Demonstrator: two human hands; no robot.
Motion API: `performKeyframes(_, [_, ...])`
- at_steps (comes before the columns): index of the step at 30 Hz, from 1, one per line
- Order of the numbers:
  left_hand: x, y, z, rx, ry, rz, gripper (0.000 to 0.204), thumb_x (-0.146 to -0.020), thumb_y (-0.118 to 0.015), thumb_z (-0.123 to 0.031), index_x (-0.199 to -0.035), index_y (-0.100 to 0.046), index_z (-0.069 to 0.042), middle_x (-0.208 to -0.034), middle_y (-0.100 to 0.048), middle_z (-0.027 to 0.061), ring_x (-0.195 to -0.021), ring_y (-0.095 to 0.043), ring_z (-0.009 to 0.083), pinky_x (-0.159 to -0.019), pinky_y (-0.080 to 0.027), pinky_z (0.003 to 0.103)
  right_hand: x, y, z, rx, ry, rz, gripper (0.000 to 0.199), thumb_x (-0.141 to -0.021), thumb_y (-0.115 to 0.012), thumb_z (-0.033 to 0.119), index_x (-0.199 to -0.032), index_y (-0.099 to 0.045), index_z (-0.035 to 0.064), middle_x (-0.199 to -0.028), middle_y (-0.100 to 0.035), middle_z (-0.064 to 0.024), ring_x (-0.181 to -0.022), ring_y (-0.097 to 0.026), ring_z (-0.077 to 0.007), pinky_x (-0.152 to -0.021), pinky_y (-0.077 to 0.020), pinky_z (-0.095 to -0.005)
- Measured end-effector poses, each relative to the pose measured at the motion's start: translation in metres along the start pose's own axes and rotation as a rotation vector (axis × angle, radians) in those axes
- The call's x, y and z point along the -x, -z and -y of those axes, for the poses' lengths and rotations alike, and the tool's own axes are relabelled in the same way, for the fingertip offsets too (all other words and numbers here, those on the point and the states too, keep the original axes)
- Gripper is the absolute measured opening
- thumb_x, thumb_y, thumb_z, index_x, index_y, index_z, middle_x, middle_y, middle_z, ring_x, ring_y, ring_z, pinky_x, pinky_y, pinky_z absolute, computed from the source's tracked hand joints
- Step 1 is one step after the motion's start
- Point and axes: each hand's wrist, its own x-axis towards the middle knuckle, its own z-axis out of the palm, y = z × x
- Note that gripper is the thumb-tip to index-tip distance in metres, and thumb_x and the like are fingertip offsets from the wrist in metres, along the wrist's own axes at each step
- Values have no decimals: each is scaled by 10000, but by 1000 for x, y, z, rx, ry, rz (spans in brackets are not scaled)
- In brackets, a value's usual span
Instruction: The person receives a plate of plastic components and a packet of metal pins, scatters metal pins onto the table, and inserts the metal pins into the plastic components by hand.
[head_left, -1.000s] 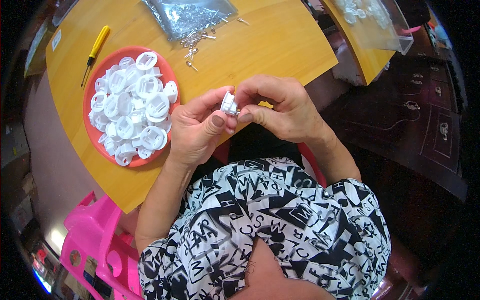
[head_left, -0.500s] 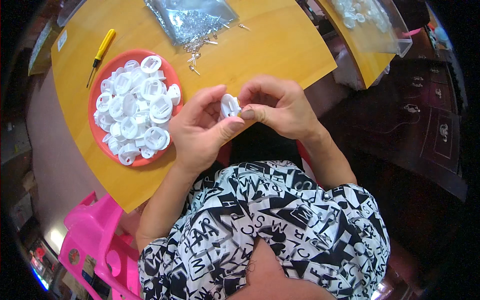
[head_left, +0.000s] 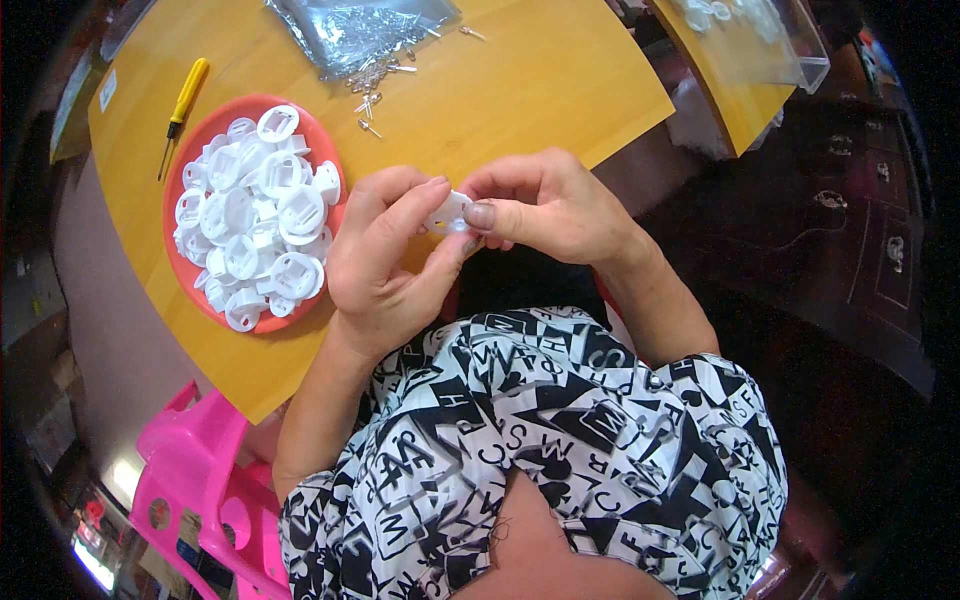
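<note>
Between both hands, over the table's near edge, is a round white plastic part with small openings. My left hand pinches its left side between fingers and thumb. My right hand grips the right side, its thumb lying across the face. Whether a smaller piece sits under the right thumb is hidden. To the left, a red-orange plate bears a heap of similar white plastic parts. Several small clear-headed pieces with metal legs, like LEDs, lie loose beyond the hands.
A silvery clear bag lies at the table's far side, beside the loose pieces. A yellow-handled screwdriver rests left of the plate. A pink plastic chair stands lower left. At upper right, a clear bin holds pale parts.
The white part has been turned in my fingers, so its face with openings now shows. My right thumb has moved onto it. The whole view has shifted slightly.
</note>
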Motion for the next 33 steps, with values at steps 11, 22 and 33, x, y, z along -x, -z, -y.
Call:
performKeyframes(11, [3, 7, -2, 381, 366, 89, 292, -824, -652, 56, -1110, -594, 51, -1074, -584, 139, -881, -592, 168, -767, -499, 275, 4, -1, 3, 33, 86, -66, 195, -933, -558, 96, -1041, -641, -43, -830, -650, -33, -704, -595, -67, -631, -491, -194])
performKeyframes(22, [5, 4, -6, 479, 624, 63, 241, -894, -585, 31, -1129, -572, 77, -1013, -643, 116, -878, -632, 135, -765, -526, 245, 3, -3, 2, 227, 69, -93, 201, -861, -581, 20, -1049, -621, -39, -875, -643, -49, -795, -600, -95, -697, -490, -228])
performKeyframes(33, [11, 0, 0, 662, 652, 61, 236, -876, -568, 89, -1112, -582, 84, -1006, -632, 139, -823, -640, 163, -733, -538, 260, 4, -1, -1, 504, 216, -63, 218, -809, -560, 0, -1014, -627, -33, -867, -647, -126, -791, -631, -204, -695, -492, -295])
